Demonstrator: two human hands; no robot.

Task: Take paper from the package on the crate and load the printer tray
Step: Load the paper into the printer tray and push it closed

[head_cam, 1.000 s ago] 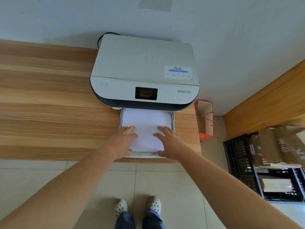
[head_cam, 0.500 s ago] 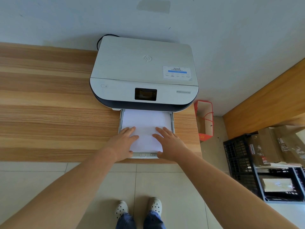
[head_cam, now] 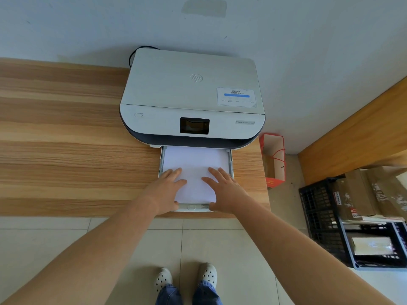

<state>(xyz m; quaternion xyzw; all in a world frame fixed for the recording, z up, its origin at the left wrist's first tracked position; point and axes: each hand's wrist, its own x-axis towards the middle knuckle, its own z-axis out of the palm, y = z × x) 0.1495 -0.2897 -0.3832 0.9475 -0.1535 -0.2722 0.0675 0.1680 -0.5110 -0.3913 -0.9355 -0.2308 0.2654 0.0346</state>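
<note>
A white printer (head_cam: 191,95) sits at the right end of a wooden desk (head_cam: 66,139). Its paper tray (head_cam: 230,160) is pulled out toward me, and a stack of white paper (head_cam: 193,164) lies flat in it. My left hand (head_cam: 167,190) rests on the stack's near left part, fingers spread. My right hand (head_cam: 224,190) lies flat on the near right part, thumb by the tray's front lip. A black crate (head_cam: 317,219) stands on the floor at the right, with brown paper packages (head_cam: 356,194) on it.
A red and white paper bag (head_cam: 274,159) stands on the floor between the desk's right end and a wooden panel (head_cam: 356,133). The printer's black cable (head_cam: 134,53) loops behind it against the wall. My feet in white clogs (head_cam: 187,278) stand on tiled floor.
Both hands stay pressed flat on the paper in the tray, with hardly any shift. The view has tilted slightly.
</note>
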